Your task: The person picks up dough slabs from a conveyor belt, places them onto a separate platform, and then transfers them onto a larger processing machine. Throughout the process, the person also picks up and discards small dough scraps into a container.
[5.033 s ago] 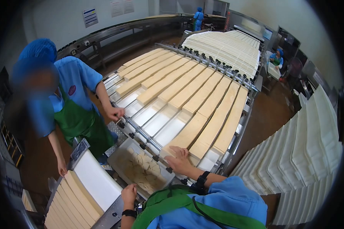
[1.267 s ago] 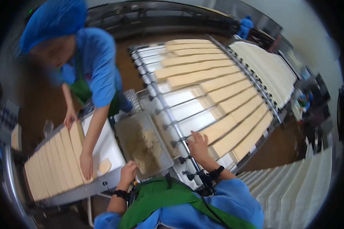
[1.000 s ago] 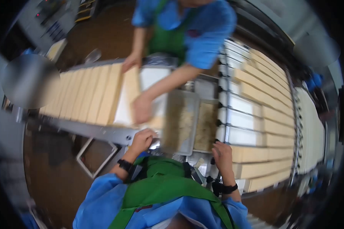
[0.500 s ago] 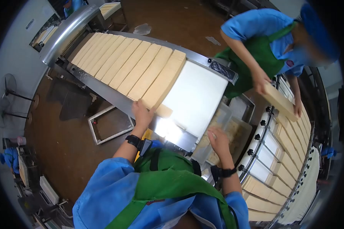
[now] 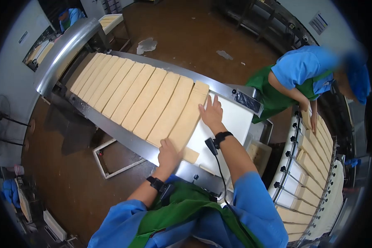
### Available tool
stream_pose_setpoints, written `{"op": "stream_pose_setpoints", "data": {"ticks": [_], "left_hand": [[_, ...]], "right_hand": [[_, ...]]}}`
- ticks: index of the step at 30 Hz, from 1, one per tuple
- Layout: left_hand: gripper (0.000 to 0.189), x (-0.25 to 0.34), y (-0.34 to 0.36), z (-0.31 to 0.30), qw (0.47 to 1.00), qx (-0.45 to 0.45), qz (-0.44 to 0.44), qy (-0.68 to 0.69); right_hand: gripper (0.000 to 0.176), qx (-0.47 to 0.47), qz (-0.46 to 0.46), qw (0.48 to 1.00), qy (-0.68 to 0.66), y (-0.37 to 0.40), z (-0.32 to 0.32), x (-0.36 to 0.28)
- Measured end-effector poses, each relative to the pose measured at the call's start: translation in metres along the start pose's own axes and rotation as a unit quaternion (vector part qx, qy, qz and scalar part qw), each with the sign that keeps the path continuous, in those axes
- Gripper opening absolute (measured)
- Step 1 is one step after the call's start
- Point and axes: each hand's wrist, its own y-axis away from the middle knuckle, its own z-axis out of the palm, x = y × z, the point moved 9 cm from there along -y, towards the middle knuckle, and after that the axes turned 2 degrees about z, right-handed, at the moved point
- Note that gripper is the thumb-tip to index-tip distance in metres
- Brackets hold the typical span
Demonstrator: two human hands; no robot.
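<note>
Here's the left hand [image 5: 169,156], half open, fingers bent onto the near end of the end dough slab [image 5: 190,115], no full grip closed around it; up at the far end, the right hand [image 5: 211,113] is open, fingers spread, fingertips at the slab's right edge and the palm over the white belt [image 5: 233,118]. That end dough slab lies flat on the conveyor, the rightmost of the line, and just beside its near end there's a small flat dough piece [image 5: 191,155]. Leftward from it, the row of pale slabs [image 5: 138,96] runs side by side, slanting across, up towards the curved metal hood [image 5: 66,53]. Over to the right, past the belt's end, sits a bin [image 5: 258,153], its contents looking like dough scraps, though it's partly hidden and hard to be sure. Beyond that, more dough strips [image 5: 312,165] lie in rows on the second tabletop [image 5: 286,175], with black knobs [image 5: 283,168] along its rail, and a co-worker [image 5: 304,70] in blue and green leans over its far end, both hands down at the strips.
</note>
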Motion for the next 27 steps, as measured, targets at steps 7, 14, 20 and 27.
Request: {"op": "stream_pose_setpoints", "data": {"ticks": [7, 14, 20, 27], "left_hand": [[0.062, 0.0, -0.006, -0.001, 0.997, -0.07, -0.01, 0.004], [0.065, 0.007, -0.009, -0.001, 0.996, -0.066, 0.047, 0.02], [0.075, 0.046, -0.021, 0.029, 0.961, -0.208, 0.17, 0.067], [0.077, 0.107, -0.007, 0.061, 0.966, -0.124, 0.223, 0.036]], "right_hand": [[0.067, -0.063, 0.044, 0.997, -0.027, -0.061, 0.005, -0.04], [0.076, -0.062, 0.184, 0.978, -0.076, -0.035, -0.017, 0.01], [0.087, 0.002, 0.344, 0.931, -0.121, 0.035, -0.059, 0.135], [0.078, 0.177, 0.415, 0.859, -0.24, 0.142, -0.088, 0.225]]}}
